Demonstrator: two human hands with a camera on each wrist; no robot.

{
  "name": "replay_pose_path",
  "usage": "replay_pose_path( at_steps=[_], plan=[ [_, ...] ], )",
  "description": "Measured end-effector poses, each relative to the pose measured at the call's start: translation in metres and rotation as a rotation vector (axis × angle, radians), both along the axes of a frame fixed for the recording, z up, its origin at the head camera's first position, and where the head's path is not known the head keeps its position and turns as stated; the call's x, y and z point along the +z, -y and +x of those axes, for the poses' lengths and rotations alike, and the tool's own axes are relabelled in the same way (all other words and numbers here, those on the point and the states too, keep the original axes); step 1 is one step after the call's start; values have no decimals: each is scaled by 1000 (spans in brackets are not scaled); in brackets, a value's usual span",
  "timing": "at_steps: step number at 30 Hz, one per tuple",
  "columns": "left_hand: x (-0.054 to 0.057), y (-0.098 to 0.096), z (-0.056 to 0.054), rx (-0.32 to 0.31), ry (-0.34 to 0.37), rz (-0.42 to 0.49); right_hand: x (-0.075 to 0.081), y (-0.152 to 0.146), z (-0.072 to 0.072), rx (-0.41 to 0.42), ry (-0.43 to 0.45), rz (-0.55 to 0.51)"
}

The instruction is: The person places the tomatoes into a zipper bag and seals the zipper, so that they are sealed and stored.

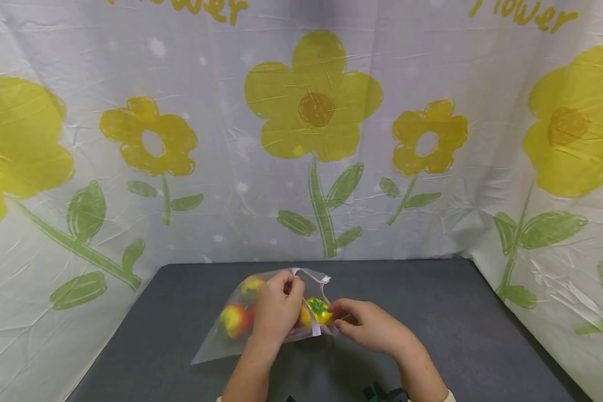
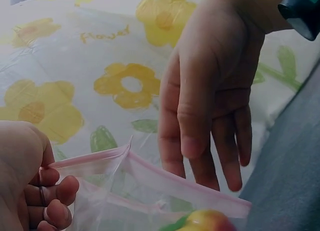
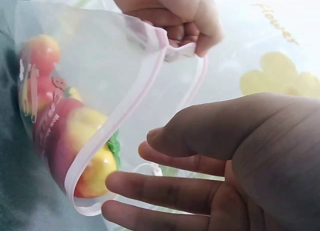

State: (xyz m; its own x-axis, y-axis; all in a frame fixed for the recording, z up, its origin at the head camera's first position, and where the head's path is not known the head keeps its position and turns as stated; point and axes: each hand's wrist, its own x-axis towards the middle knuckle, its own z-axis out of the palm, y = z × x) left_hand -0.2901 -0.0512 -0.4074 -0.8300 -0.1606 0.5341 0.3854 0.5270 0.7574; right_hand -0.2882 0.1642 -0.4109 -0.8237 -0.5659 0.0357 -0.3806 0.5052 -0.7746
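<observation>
A clear bag with a pink-edged mouth [image 1: 315, 326] lies tilted over the dark table, its mouth facing right. Inside are several red and yellow fruits [image 1: 236, 321]. Closest to the opening sits a yellow fruit with a green leafy top [image 3: 97, 168]. My left hand [image 1: 276, 307] pinches the upper rim of the bag and holds the mouth apart, as the right wrist view also shows. Just outside the opening, beside the yellow fruit, is my right hand [image 1: 367, 324]. Its fingers [image 3: 155, 191] are loosely extended with nothing held between them.
A dark grey table [image 1: 432, 290] carries the bag. Behind and on both sides hangs a white curtain [image 1: 221, 195] printed with yellow flowers. A small dark object [image 1: 382, 393] shows at the bottom edge of the head view, near the right forearm.
</observation>
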Motion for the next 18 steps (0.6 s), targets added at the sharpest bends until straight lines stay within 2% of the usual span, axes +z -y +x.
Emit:
replay_pose_path(
  at_steps=[5, 10, 13, 16, 18],
  plan=[
    [3, 2, 2, 20, 1, 4, 9, 6, 8, -31, -37, 18],
    [6, 2, 1, 13, -4, -7, 11, 26, 17, 10, -3, -14],
    [10, 6, 2, -25, 66, -30, 9, 35, 21, 7, -10, -28],
    [24, 16, 6, -64, 172, -103, 6, 38, 23, -1, 11, -30],
    [43, 23, 2, -104, 232, -203, 4, 39, 23, 4, 26, -25]
  ],
)
